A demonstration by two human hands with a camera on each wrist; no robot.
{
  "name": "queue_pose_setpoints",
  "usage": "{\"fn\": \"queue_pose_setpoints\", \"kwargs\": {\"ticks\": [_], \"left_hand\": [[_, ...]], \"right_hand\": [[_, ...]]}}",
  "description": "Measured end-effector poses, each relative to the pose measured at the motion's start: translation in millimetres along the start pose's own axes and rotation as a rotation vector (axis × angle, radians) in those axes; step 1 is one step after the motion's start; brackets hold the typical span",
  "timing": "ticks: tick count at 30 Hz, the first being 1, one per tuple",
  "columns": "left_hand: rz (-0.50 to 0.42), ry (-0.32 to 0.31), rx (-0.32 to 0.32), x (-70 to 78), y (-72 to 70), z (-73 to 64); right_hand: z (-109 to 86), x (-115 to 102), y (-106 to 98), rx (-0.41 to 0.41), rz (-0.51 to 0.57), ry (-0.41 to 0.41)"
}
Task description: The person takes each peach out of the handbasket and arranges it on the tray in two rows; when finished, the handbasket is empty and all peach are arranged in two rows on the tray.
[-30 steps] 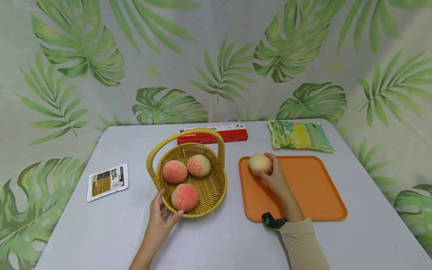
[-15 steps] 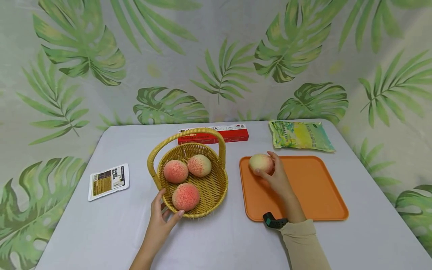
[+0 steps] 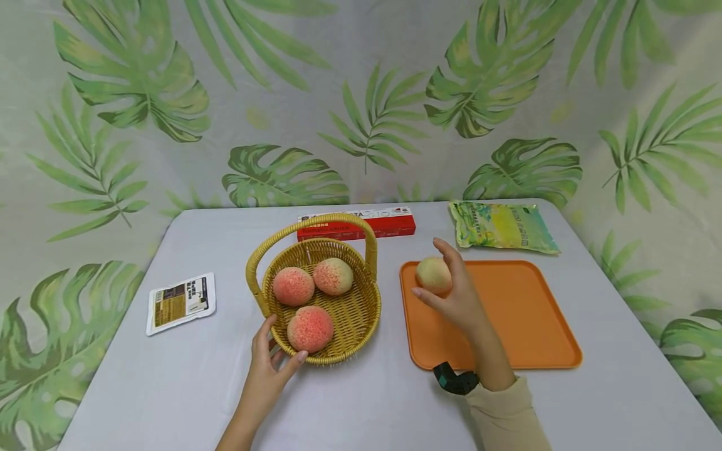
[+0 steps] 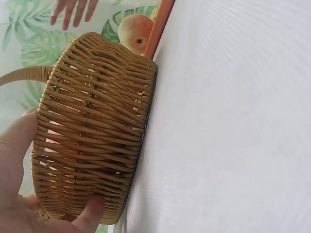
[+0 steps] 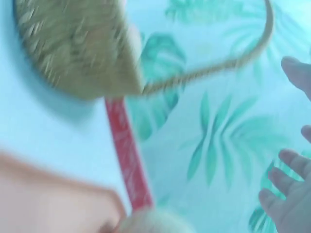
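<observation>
A yellow wicker basket [image 3: 352, 319] with a tall arched handle stands left of centre, holding three pink-speckled peaches [image 3: 310, 330]. My left hand [image 3: 266, 371] grips its front left side, thumb at the rim and a fingertip against the woven wall [image 4: 92, 145]. On the orange tray [image 3: 521, 313] lies a paler peach [image 3: 433, 274], at the far left corner. Just above and to the right of it is my right hand [image 3: 464, 294], thumb and fingers spread apart and holding nothing. The right wrist view is blurred, with this peach [image 5: 155, 224] low in it.
A red and white tomato sauce box [image 3: 389, 225] lies behind the basket. At the back right is a green and yellow packet [image 3: 504, 227], beyond the tray. A flat white pouch with a brown label [image 3: 182, 304] lies on the left. A leaf-print cloth hangs behind the table.
My right hand has let go of the pale peach on the tray, spreading its fingers and lifting slightly away. The left hand and basket stay in place.
</observation>
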State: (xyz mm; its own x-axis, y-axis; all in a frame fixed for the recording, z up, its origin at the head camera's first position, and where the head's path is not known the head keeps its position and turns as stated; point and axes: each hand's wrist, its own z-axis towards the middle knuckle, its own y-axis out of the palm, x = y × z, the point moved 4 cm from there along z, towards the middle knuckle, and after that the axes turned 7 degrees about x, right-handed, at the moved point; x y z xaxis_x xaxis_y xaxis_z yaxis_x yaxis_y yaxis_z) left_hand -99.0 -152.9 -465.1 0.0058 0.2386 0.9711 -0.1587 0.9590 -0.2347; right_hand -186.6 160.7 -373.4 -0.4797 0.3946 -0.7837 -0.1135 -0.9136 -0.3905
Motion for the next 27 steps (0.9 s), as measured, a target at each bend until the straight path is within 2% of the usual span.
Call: {"fn": "queue_pose_setpoints", "kwargs": {"ticks": [3,5,6,12,16,20,23,27], "left_hand": [[-0.003,0.008,-0.001,-1.2,-0.2,-0.2],[-0.005,0.006,-0.003,-3.3,-0.4,0.4],[-0.002,0.01,-0.005,0.2,-0.4,-0.3],[-0.004,-0.016,-0.011,17.3,-0.6,-3.5],[-0.01,-0.029,-0.011,7.1,-0.8,-0.8],[-0.011,-0.023,-0.007,13.7,-0.7,-2.7],[-0.015,-0.016,-0.005,20.0,-0.4,-4.4],[-0.007,-0.019,-0.006,13.9,-0.7,-3.0]], "right_hand": [[-1.2,-33.4,9.5,-0.054,0.034,-0.065],[-2.5,-49.5,17.5,-0.105,0.054,-0.074],[-3.2,-54.1,21.9,-0.13,0.067,-0.069],[-5.8,-50.4,50.5,-0.264,0.145,-0.092],[-7.9,-47.2,67.1,-0.32,0.133,-0.119],[-11.1,-30.8,84.6,-0.357,0.106,-0.13],[-13.3,-26.7,92.2,-0.374,0.107,-0.149],[-16.3,-23.8,98.6,-0.389,0.105,-0.143]]}}
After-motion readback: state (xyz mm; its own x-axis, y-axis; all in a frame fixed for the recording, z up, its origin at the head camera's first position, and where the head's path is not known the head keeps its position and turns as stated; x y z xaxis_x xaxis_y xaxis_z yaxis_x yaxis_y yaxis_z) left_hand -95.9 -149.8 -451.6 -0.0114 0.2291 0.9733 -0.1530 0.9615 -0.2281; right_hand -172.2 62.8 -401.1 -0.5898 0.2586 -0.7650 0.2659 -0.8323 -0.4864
